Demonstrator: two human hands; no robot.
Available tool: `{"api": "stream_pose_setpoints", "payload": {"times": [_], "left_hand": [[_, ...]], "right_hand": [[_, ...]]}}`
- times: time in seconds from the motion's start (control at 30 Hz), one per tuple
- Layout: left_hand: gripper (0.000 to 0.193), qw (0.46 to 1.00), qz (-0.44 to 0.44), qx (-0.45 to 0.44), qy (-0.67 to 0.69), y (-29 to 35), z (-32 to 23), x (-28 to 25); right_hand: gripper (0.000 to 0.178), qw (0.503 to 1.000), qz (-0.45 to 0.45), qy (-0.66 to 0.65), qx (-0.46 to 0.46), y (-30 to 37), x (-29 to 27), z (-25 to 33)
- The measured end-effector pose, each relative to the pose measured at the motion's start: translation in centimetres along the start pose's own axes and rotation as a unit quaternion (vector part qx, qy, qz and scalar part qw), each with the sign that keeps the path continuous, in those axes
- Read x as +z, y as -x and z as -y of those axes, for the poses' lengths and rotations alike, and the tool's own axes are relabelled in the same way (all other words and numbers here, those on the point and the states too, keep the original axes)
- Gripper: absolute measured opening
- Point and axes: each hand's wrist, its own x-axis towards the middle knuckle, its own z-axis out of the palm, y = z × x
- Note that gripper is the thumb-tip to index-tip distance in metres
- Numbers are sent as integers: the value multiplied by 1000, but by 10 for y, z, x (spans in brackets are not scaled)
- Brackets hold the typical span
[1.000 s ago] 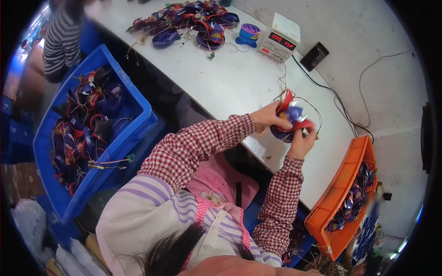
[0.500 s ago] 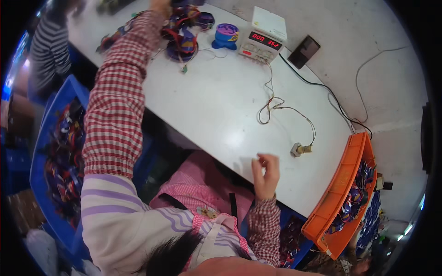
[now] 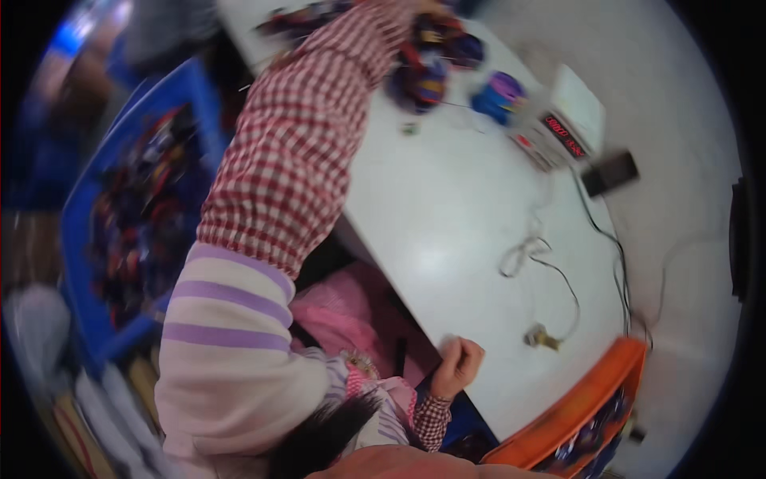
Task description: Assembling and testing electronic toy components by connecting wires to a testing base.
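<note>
My left arm in a red checked sleeve reaches to the far end of the white table (image 3: 423, 239). The left hand (image 3: 421, 6) is blurred and cut by the upper edge, over a heap of dark blue wired parts (image 3: 419, 84); its fingers do not show. Near the table's front edge my right hand (image 3: 461, 367) is curled closed, with nothing visible in it. A small green piece (image 3: 409, 128) on the table lies beside the heap. More dark parts (image 3: 299, 22) spread to the left of it.
A power supply with a red display (image 3: 558, 128) stands beside a blue and purple round container (image 3: 499, 97). Its thin wire leads to a small connector (image 3: 542, 337). A dark flat device (image 3: 610, 173) leans rightward. Filled blue bin (image 3: 80, 231) left, orange crate (image 3: 550, 411) right.
The whole view has swung, so the table and its things appear shifted right and turned. My left arm still reaches to the far heap. My right hand's fingers have curled in more.
</note>
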Motion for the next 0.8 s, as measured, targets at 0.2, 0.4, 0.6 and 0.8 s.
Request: {"api": "stream_pose_setpoints", "payload": {"times": [0.2, 0.4, 0.6, 0.8], "left_hand": [[53, 959, 108, 261, 16, 80, 119, -185], [43, 994, 47, 93, -9, 250, 342, -259], [15, 993, 47, 13, -112, 360, 448, -257], [17, 984, 68, -148, 76, 402, 463, -267]], "right_hand": [[10, 998, 55, 6, -41, -5, 5, -2], [16, 994, 40, -18, -104, -1, 12, 15], [20, 984, 126, -82, -101, -1, 41, 66], [18, 915, 248, -180, -262, -3, 95, 170]]}}
